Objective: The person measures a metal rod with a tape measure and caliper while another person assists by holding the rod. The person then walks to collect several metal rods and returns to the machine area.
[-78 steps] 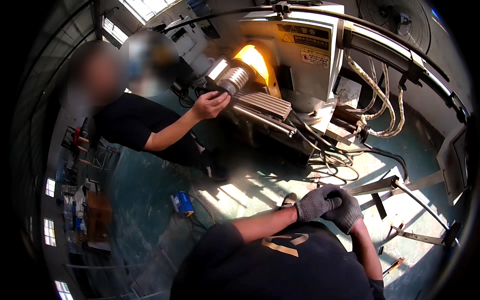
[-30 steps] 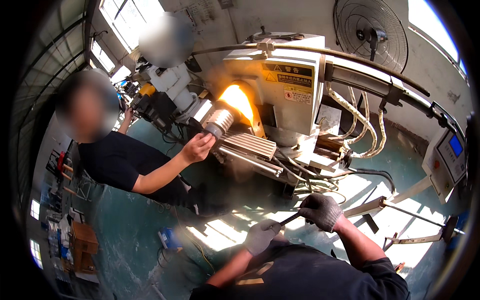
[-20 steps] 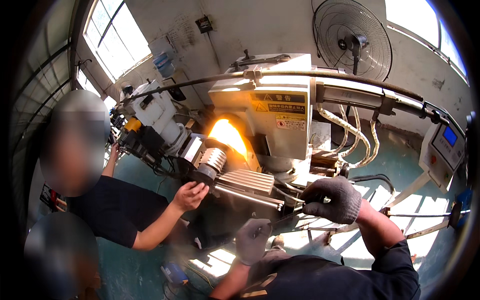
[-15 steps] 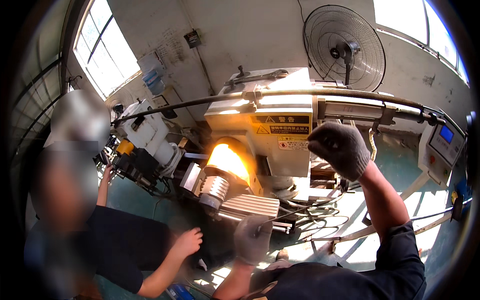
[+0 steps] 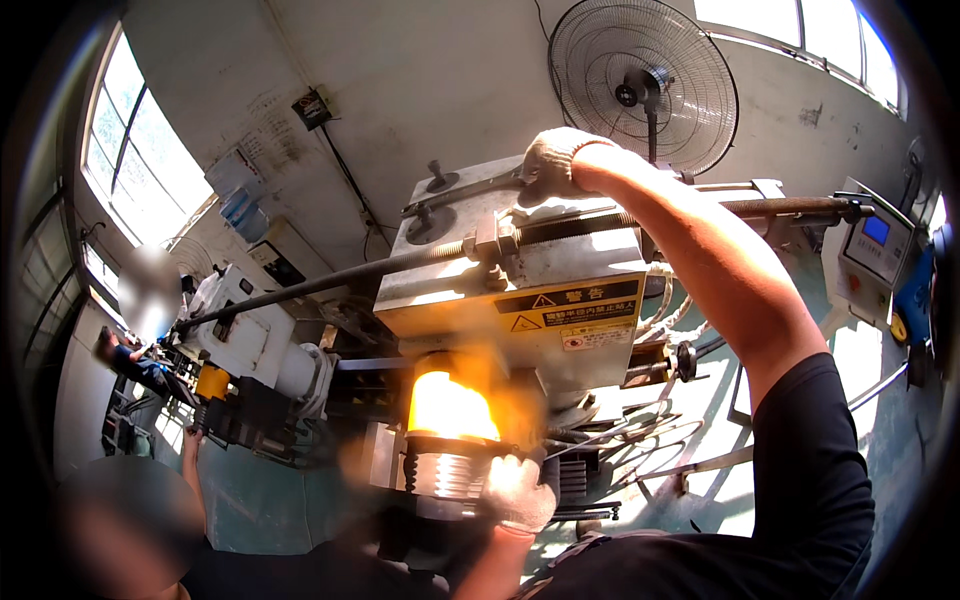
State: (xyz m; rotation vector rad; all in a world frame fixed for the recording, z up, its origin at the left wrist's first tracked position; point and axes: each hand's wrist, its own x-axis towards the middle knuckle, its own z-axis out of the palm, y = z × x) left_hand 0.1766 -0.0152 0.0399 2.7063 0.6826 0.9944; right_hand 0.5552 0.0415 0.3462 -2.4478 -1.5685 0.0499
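Observation:
My right hand (image 5: 553,160), in a light work glove, reaches up to the top of a grey machine head (image 5: 520,290) and grips the end of a dark metal bar (image 5: 465,192) lying there. My left hand (image 5: 518,492), also gloved and blurred, holds the side of a ribbed metal cylinder (image 5: 445,475) under the machine head. A bright orange glow (image 5: 447,405) sits just above that cylinder. A long threaded rod (image 5: 300,290) runs across the front of the machine head.
A co-worker (image 5: 130,520) is at the lower left, one hand raised toward a white and yellow machine (image 5: 250,350). A wall fan (image 5: 645,85) hangs behind. A control box with a blue screen (image 5: 875,240) stands right. Cables and metal bars (image 5: 640,440) lie below.
The view has tilted up from the floor to the machine. My right hand rose from the low bars to the machine's top. My left hand moved onto the ribbed cylinder, which the co-worker released.

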